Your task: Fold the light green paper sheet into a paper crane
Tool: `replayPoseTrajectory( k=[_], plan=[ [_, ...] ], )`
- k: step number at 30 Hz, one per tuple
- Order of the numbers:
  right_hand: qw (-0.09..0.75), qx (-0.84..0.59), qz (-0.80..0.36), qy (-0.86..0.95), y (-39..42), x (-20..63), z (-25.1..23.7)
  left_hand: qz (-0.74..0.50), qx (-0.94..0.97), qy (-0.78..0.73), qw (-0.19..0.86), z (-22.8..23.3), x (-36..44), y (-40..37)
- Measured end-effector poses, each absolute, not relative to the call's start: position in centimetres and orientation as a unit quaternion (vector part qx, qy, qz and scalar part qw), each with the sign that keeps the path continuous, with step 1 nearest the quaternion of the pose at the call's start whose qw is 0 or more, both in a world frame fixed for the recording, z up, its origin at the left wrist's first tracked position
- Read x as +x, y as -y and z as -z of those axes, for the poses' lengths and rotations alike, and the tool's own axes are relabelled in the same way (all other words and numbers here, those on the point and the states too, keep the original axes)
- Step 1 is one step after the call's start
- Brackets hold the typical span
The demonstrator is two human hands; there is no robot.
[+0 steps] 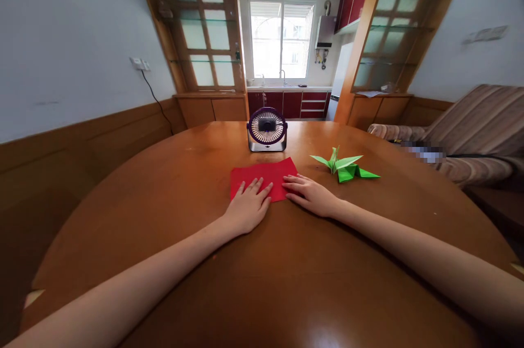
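A red sheet of paper (262, 173) lies on the wooden table in front of me, its top right corner slightly raised. My left hand (249, 207) rests flat on its lower middle with the fingers spread. At the paper's right edge lies my right hand (313, 195), fingers stretched out and touching the sheet, with nothing gripped. Both palms face down. To the right of the paper sit a light green origami crane (336, 161) and a darker green folded paper piece (350, 173), which overlap in this view.
Behind the paper stands a small dark desk fan (267, 128) on a silver base. The rounded wooden table (172, 200) spreads around my arms. A striped armchair (478, 129) is at the right, and a cable (155, 98) hangs from the left wall socket.
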State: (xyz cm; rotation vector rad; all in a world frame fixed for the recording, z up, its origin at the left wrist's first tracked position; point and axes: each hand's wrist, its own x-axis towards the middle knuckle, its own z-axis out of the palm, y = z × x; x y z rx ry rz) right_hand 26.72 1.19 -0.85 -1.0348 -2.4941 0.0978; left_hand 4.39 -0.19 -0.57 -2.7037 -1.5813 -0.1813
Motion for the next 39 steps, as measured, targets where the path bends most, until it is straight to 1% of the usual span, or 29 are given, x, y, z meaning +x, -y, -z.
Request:
replayPoseTrajectory(
  k=[7,13,17,22,26,28,31,35,39],
  plan=[
    [0.116,-0.418,-0.08,0.898,-1.2,25.2,1.0,0.024,-0.851,0.524,-0.002,1.2,3.8,-1.9],
    [0.09,-0.423,-0.084,0.898,-1.3,25.5,0.9,0.026,-0.801,0.598,0.004,1.0,1.3,-5.6],
    [0.083,-0.423,-0.084,0.898,-1.1,25.5,0.7,0.025,-0.792,0.61,0.016,0.9,0.7,-5.9],
    [0.087,-0.422,-0.091,0.898,-0.6,25.6,0.6,0.01,-0.788,0.612,0.06,0.8,1.1,-4.9],
    [0.106,-0.419,-0.076,0.899,0.3,25.6,0.5,0.019,-0.858,0.507,0.081,0.6,1.7,-3.5],
    [0.127,-0.421,-0.057,0.897,0.6,25.5,0.4,0.022,-0.884,0.463,0.059,0.6,2.3,-2.7],
    [0.163,-0.416,-0.025,0.894,0.9,25.2,0.2,0.039,-0.886,0.46,0.029,0.7,3.4,-1.7],
    [0.215,-0.417,0.003,0.883,0.6,24.6,0.0,0.027,-0.876,0.482,0.026,1.0,4.2,-1.5],
    [0.23,-0.409,0.003,0.883,-1.3,23.3,0.2,0.023,-0.867,0.496,0.025,1.1,4.3,-1.7]
  ],
)
